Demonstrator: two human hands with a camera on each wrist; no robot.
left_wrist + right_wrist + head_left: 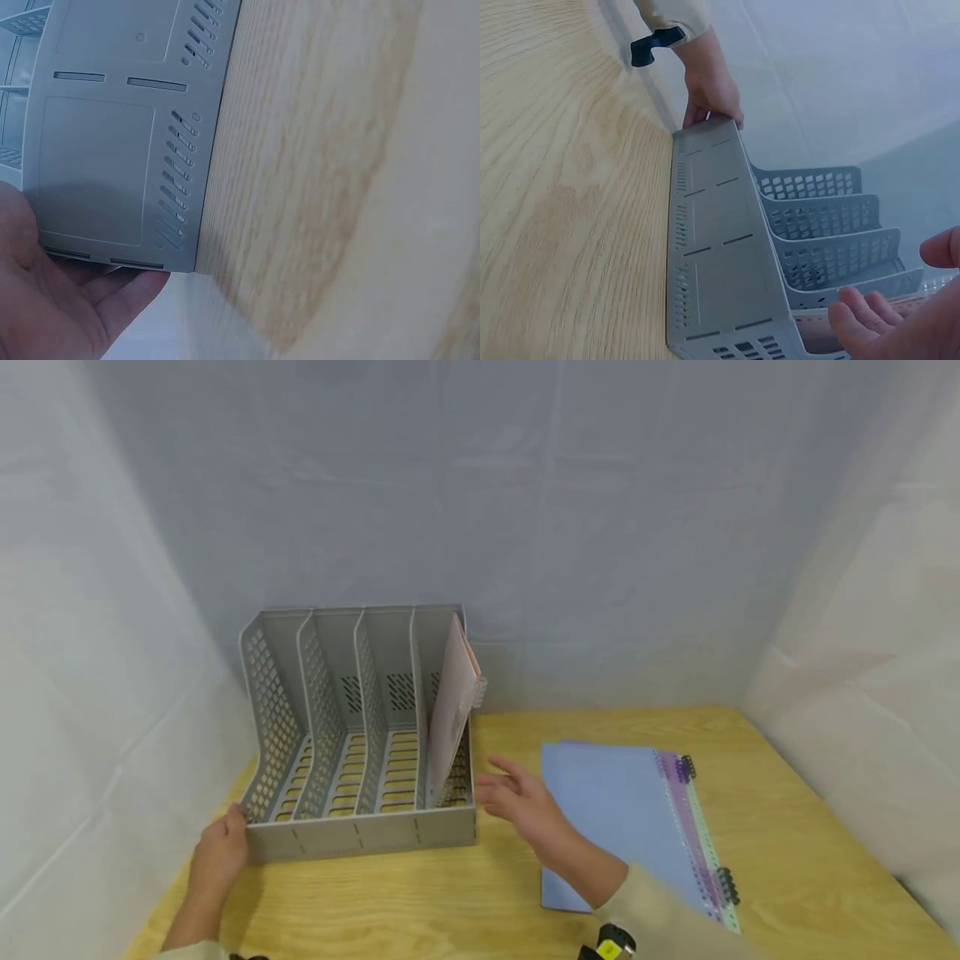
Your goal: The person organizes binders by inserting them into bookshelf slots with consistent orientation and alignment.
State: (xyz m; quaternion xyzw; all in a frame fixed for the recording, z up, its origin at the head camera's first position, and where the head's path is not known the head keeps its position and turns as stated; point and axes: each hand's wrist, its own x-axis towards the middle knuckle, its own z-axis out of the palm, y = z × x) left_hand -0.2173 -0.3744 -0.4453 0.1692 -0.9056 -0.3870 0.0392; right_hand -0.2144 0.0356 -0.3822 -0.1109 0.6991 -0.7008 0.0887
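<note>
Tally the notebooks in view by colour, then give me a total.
Pink notebook, in the organizer: 1
Blue notebook, on top of the pile: 1
Purple notebook: 1
Green notebook: 1
Total visible: 4; any fully hidden ones can't be counted.

Creased, pale sheeting (495,510) borders the wood-grain table (795,835) behind and on both sides.

The head view looks forward and down on rack (360,837) and bench (375,906); the left-wrist view, sideways, faces the rack's front wall (94,176) closely. The right-wrist view looks along that shared wall from the right.
</note>
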